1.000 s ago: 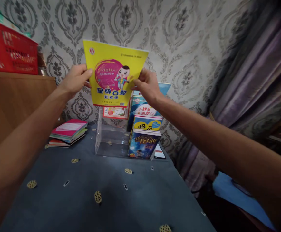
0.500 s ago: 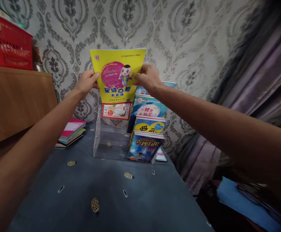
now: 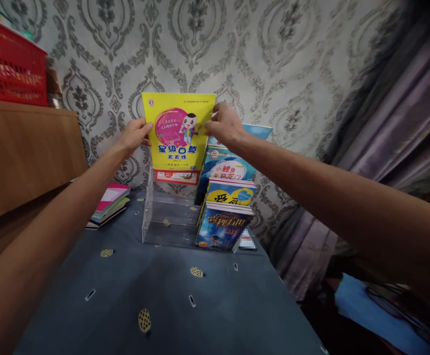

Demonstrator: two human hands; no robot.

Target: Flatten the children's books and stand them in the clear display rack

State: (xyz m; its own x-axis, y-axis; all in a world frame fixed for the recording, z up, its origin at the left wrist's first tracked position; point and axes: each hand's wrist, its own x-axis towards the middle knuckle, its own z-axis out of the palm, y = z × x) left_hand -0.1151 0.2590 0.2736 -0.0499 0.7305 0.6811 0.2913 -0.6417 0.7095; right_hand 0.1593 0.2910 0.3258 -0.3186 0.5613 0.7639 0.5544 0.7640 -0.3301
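Between my two hands a yellow workbook [image 3: 180,130] stands upright, its cover facing me. My left hand [image 3: 135,134] pinches its left edge, and my right hand [image 3: 225,122] pinches its right edge. Its lower end is at the back of a clear acrylic tiered rack [image 3: 170,231], in front of a red-bordered book [image 3: 176,176] that shows only as a strip beneath it. In the rack's right half, books stand in steps: a dark blue one [image 3: 218,229] in front, a blue and yellow one [image 3: 233,191], then a teal one [image 3: 226,165]. Another light blue book [image 3: 257,132] is partly hidden by my right hand.
A stack of notebooks [image 3: 109,204] lies left of the rack on the patterned dark cloth [image 3: 170,305]. A red basket [image 3: 11,64] sits on a wooden cabinet [image 3: 30,153] at left. Curtains [image 3: 333,197] hang at right, with glasses [image 3: 392,303] on a blue cloth below.
The yellow workbook has moved down with both hands, covering more of the red-bordered book behind it. The books in the rack's right half have stayed in place.
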